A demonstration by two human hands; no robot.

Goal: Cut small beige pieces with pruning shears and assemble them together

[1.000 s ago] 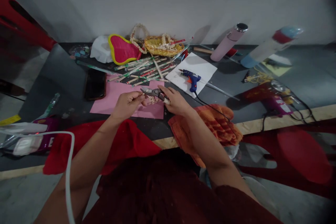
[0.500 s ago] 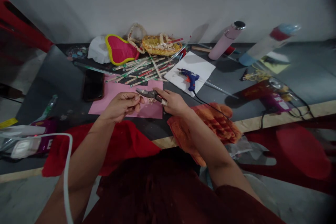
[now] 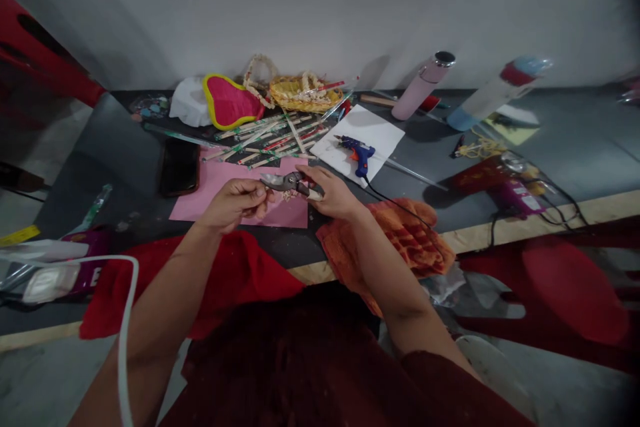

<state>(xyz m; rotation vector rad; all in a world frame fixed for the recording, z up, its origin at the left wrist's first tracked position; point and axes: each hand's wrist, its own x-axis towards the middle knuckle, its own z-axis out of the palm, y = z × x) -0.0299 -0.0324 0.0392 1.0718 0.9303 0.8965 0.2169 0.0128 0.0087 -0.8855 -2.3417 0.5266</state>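
Observation:
My right hand (image 3: 334, 195) is wrapped round the handles of a pair of pruning shears (image 3: 286, 181), whose blades point left. Close to the blade tips, my left hand (image 3: 234, 204) is closed in a pinch; what sits between thumb and fingers is too small to make out. Both hands are over a pink sheet of paper (image 3: 193, 205). Small pale cut bits (image 3: 287, 196) lie on that sheet beneath the shears. Just behind it, several wooden chopsticks (image 3: 273, 140), some in printed wrappers, are spread in a loose pile.
Behind the chopsticks stands a yellow woven basket (image 3: 287, 99). A blue glue gun (image 3: 361, 155) rests on a white sheet (image 3: 384, 130), its cord trailing over an orange towel (image 3: 410, 233). A phone (image 3: 179, 168) lies left, a pink flask (image 3: 420, 90) right, a red cloth (image 3: 235, 273) in front.
The handles of the shears have spread further apart in my right hand. My left hand keeps its pinch near the blades. The whole view has shifted slightly.

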